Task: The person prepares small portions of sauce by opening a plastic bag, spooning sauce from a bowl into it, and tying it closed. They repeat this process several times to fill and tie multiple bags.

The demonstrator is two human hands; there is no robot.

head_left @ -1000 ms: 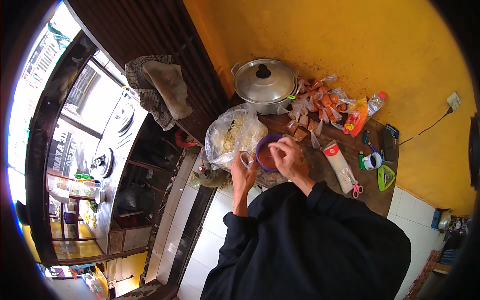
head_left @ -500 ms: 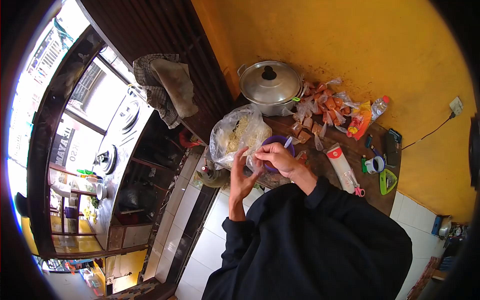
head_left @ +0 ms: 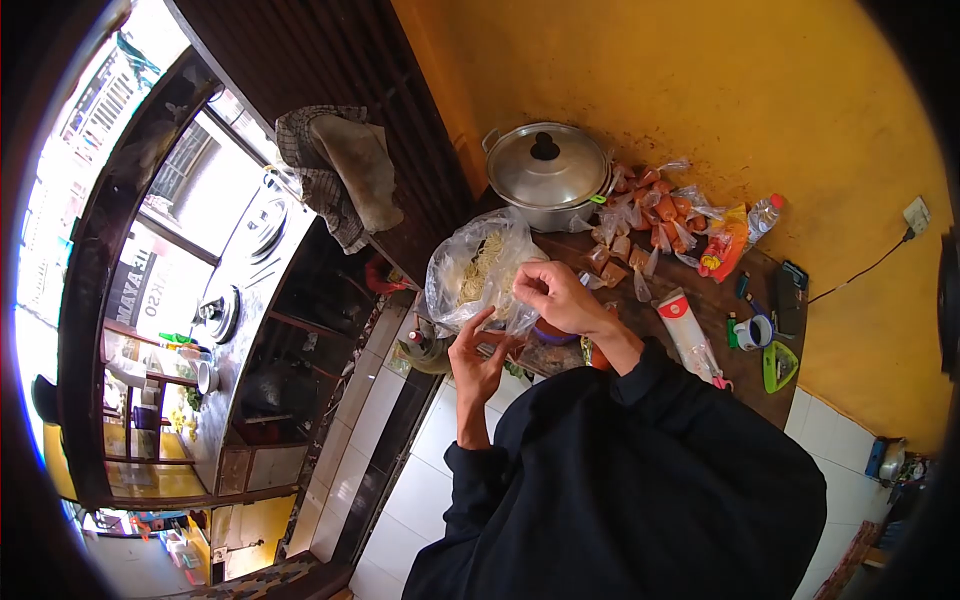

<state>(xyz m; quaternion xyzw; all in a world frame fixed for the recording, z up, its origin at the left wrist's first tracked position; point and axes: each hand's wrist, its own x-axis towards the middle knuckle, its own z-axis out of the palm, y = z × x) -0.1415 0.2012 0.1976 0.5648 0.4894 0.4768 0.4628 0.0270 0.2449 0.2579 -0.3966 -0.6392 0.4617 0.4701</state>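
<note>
My left hand (head_left: 476,362) has its thumb and fingers curled round a small clear plastic bag (head_left: 512,345) with something reddish low in it. My right hand (head_left: 562,300) is closed in a pinch just above and to the right; what its fingertips hold is too small to make out. Behind both hands lies a large clear bag of noodles (head_left: 480,268). A purple bowl (head_left: 552,334) shows partly beneath my right hand, which hides most of it.
A lidded pot (head_left: 548,180) stands at the wall beside several small bags of orange-red sauce (head_left: 660,205). To the right lie a white packet (head_left: 684,332), a mug (head_left: 750,331), a green-framed object (head_left: 778,366) and a bottle (head_left: 764,217). A cloth (head_left: 350,170) hangs at left.
My right hand has risen slightly and turned, its fingers more curled. My left hand has moved a little left and its fingers have drawn closer together. The view has shifted slightly.
</note>
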